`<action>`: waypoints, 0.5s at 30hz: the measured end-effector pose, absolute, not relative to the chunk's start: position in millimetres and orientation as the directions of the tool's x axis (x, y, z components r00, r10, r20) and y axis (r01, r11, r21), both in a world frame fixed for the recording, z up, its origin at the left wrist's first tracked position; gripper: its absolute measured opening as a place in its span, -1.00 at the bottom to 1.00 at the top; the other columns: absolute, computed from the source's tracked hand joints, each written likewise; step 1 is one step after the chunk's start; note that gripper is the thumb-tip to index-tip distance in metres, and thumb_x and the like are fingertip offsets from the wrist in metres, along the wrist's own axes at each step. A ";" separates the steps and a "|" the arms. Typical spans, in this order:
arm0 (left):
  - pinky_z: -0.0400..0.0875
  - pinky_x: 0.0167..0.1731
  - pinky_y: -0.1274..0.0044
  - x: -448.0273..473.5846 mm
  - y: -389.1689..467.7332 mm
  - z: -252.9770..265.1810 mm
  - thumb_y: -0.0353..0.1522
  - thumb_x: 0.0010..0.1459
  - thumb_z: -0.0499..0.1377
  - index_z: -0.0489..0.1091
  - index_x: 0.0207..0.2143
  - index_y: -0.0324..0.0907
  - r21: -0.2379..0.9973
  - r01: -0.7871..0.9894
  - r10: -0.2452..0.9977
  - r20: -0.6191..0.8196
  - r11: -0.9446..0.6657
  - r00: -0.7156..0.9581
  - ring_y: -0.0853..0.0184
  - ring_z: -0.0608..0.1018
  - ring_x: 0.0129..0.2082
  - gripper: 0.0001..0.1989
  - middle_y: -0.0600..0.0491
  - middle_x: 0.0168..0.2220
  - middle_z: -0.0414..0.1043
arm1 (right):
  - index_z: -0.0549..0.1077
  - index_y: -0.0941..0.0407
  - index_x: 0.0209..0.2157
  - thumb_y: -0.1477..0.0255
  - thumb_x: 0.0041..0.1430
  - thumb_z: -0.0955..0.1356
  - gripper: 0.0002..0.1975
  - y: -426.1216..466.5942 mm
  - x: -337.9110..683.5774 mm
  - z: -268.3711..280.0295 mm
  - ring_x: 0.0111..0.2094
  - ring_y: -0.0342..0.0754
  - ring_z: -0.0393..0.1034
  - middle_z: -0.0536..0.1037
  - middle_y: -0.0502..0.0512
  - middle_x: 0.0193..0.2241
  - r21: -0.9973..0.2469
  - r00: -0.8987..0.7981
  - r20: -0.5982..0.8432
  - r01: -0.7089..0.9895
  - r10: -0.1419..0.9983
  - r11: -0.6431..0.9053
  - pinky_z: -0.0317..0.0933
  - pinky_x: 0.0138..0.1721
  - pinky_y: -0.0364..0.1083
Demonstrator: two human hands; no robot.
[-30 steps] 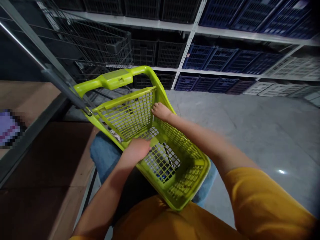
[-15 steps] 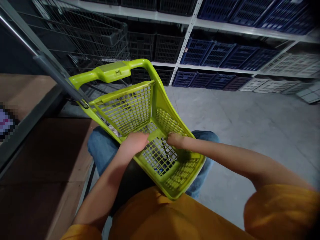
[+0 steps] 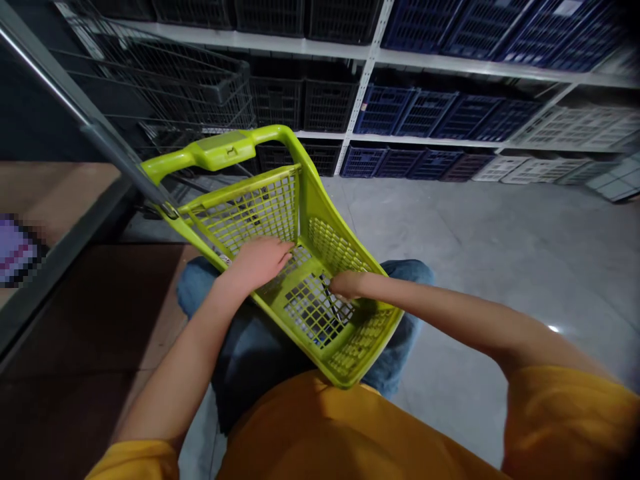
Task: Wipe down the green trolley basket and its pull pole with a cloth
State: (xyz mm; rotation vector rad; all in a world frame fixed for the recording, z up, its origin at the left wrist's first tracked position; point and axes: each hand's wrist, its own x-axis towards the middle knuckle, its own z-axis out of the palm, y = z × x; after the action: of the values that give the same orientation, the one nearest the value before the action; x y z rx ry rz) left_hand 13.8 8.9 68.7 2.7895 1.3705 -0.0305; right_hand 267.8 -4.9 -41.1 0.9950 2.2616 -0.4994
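Observation:
A lime-green plastic shopping basket (image 3: 320, 200) with lattice walls and a grid bottom rests tilted across my lap, between my knees. My left hand (image 3: 263, 260) is over its left side, fingers reaching inward above the bottom with nothing visible in them. Inside, near the right wall, my right hand (image 3: 347, 285) is closed with its fingers curled down; what they hold, if anything, is hidden. A thin dark strip shows at the bottom grid beside that hand. At the basket's upper left corner, a grey-and-chrome telescopic handle (image 3: 117, 157) is attached and slants up leftward.
White shelving (image 3: 367, 80) ahead carries black crates (image 3: 330, 103), blue crates (image 3: 430, 110) and pale crates (image 3: 540, 170). A wire shopping cart (image 3: 200, 87) stands at upper left. On my left is a brown board surface (image 3: 75, 300) with a dark frame. Grey floor (image 3: 475, 240) lies to the right.
My left hand has moved up and slightly left, toward the basket's lattice back. My right hand stays near the right wall, shifted slightly downward. The view has tilted a little.

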 end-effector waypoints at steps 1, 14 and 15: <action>0.41 0.01 0.27 6.9 15.1 76.0 -0.27 0.36 -0.05 0.47 0.06 -0.09 0.007 0.779 0.779 0.024 -0.627 0.627 0.11 0.56 -0.02 -0.63 -0.09 -0.07 0.57 | 0.60 0.22 -0.36 0.65 -0.01 0.41 -0.85 5.4 260.0 -39.3 -0.20 0.05 0.53 0.64 0.24 -0.32 -0.074 -0.569 -0.612 0.733 0.550 0.676 0.31 -0.19 -0.11; 0.01 0.29 -0.02 -53.5 74.3 86.4 -0.31 0.30 0.08 0.27 0.27 -0.13 -0.066 0.894 0.874 0.191 -0.443 0.448 -0.03 0.10 0.39 -0.51 -0.20 0.41 -0.01 | 0.44 0.35 0.02 0.64 0.30 0.17 -0.66 79.9 209.4 -113.9 0.01 0.11 0.37 0.47 0.51 -0.02 0.015 -0.331 -0.299 0.936 0.895 0.351 0.32 -0.06 -0.04; -0.01 0.30 -0.02 -52.0 72.4 85.2 -0.32 0.30 0.09 0.27 0.27 -0.12 -0.072 0.895 0.876 0.184 -0.441 0.446 -0.04 0.08 0.40 -0.51 -0.20 0.43 -0.05 | 0.41 0.34 0.04 0.65 0.30 0.15 -0.64 77.1 209.2 -119.2 0.01 0.10 0.36 0.45 0.52 0.00 0.017 -0.300 -0.290 0.948 0.909 0.318 0.32 -0.05 -0.03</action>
State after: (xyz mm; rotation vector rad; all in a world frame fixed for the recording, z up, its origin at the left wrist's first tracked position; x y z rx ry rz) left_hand -52.0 72.4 85.2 2.8037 1.7307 0.1979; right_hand 209.2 77.1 -119.2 1.6869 2.3394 -0.2298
